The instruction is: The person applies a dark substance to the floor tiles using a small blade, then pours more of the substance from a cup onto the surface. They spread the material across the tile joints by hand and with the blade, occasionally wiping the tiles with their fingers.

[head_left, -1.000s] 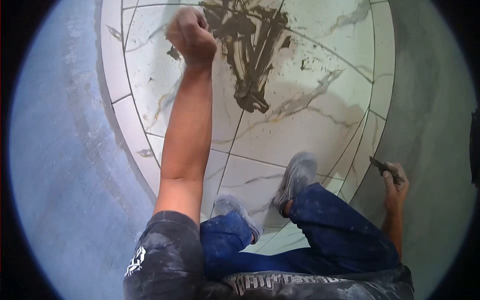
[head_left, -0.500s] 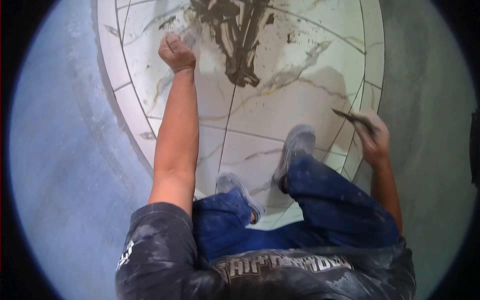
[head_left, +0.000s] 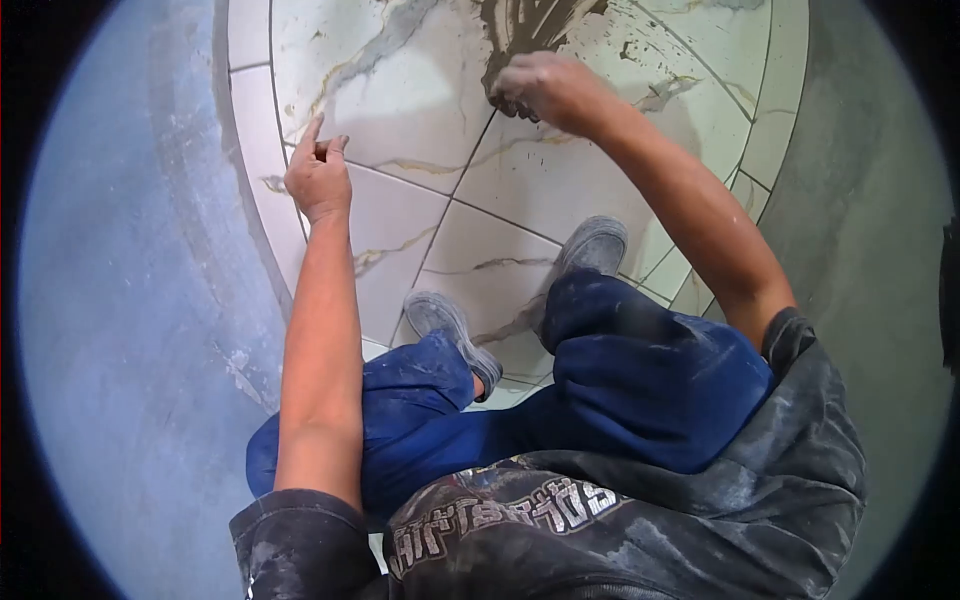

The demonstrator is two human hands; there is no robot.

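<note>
My right hand is closed, with knuckles up, at the near end of the dark wet grout smeared over the floor tiles. The thin dark scraper it held a moment ago is hidden beneath the hand now. Over the left part of the tiles, near the border joint, my left hand is held with the index finger stretched forward and the thumb apart. Nothing shows between those fingers. Dark residue marks the fingertips.
The white tiles have grey and gold veining and a curved border. Bluish-grey floor lies to the left, darker grey floor to the right. My dusty shoes stand on the tiles. Grout specks surround the smear.
My right hand has swung from the right border inward to the grout. My left hand has drawn back from beside the smear, and its fist has opened. The view has shifted slightly.
</note>
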